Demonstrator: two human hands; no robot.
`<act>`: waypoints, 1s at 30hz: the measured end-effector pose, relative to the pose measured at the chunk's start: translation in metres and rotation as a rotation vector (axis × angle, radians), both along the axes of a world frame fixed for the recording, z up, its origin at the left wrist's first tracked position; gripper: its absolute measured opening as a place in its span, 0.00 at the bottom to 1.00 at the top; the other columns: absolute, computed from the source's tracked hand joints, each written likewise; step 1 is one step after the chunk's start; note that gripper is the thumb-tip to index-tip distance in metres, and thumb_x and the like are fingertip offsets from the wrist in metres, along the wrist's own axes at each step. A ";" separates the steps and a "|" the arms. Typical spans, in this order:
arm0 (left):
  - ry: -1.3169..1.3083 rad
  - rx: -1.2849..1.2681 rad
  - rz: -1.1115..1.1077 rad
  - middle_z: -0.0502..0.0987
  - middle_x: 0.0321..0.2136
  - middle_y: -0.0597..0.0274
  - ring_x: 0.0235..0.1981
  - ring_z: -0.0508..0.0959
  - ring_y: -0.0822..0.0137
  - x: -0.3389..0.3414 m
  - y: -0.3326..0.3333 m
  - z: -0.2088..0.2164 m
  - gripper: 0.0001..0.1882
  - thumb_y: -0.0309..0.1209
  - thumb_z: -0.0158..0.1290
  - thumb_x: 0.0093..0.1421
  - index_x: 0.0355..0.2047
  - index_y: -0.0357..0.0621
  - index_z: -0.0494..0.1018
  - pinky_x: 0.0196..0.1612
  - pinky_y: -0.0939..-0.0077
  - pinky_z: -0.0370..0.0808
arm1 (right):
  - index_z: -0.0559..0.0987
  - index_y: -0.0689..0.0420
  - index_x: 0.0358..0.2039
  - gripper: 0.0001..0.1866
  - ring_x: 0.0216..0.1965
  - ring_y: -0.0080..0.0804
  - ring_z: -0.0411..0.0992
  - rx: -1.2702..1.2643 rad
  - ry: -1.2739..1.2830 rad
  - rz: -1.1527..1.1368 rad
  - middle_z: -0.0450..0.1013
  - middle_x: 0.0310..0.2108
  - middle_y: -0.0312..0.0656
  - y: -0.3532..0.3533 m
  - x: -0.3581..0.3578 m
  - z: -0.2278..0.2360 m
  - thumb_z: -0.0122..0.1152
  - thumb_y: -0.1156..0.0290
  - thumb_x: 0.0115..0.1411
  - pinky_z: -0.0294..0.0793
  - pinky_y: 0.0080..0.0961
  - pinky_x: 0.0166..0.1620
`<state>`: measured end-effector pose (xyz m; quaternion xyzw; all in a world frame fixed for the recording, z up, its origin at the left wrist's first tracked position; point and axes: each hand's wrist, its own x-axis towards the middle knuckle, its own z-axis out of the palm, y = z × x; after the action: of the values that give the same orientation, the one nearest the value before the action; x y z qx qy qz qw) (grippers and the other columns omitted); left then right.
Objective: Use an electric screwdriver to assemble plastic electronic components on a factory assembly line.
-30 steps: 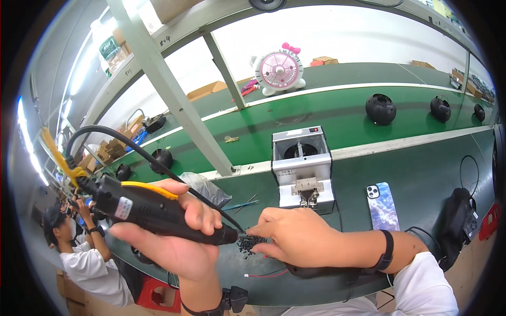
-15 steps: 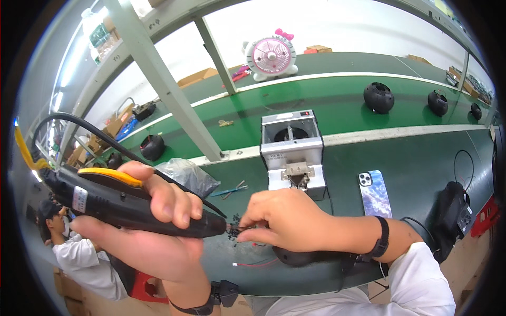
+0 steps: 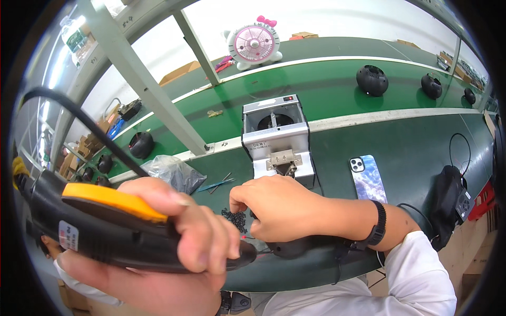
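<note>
Dark lettering (image 3: 260,145) runs across the front of the machine (image 3: 284,136), just off centre toward twelve; a small printed label (image 3: 68,235) sits on the driver (image 3: 118,238) at eight; marks (image 3: 127,21) stand on the frame (image 3: 139,71) between ten and eleven.

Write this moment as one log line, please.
left hand: gripping black power screwdriver | right hand: beside pile of small black pieces, grasp unclear | bench: silver machine, phone
</note>
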<state>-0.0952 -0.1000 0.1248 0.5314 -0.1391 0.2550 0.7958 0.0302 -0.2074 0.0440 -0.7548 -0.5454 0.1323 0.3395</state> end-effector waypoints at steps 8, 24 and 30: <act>0.128 0.028 0.172 0.67 0.11 0.65 0.08 0.65 0.69 0.016 -0.023 -0.021 0.50 0.83 0.37 0.54 0.39 0.41 0.69 0.15 0.69 0.65 | 0.79 0.60 0.36 0.17 0.40 0.52 0.79 -0.035 0.009 -0.016 0.80 0.34 0.49 0.004 0.003 0.003 0.71 0.73 0.44 0.78 0.43 0.42; 0.219 0.281 0.089 0.66 0.14 0.71 0.11 0.65 0.75 0.016 -0.027 -0.056 0.36 0.69 0.55 0.59 0.36 0.44 0.64 0.18 0.76 0.67 | 0.80 0.61 0.25 0.12 0.38 0.55 0.80 -0.110 0.009 0.126 0.79 0.31 0.53 -0.007 0.009 0.011 0.73 0.69 0.43 0.80 0.44 0.37; -0.054 0.143 -0.607 0.72 0.18 0.72 0.12 0.69 0.73 0.044 0.028 -0.049 0.32 0.60 0.57 0.63 0.46 0.42 0.69 0.17 0.71 0.66 | 0.79 0.60 0.33 0.12 0.40 0.54 0.79 0.078 -0.017 -0.121 0.79 0.32 0.51 0.002 0.002 -0.009 0.69 0.70 0.47 0.79 0.46 0.41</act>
<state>-0.0510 -0.0717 0.0753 0.5134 -0.3303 0.0094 0.7920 0.0326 -0.2050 0.0348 -0.7736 -0.5064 0.0840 0.3715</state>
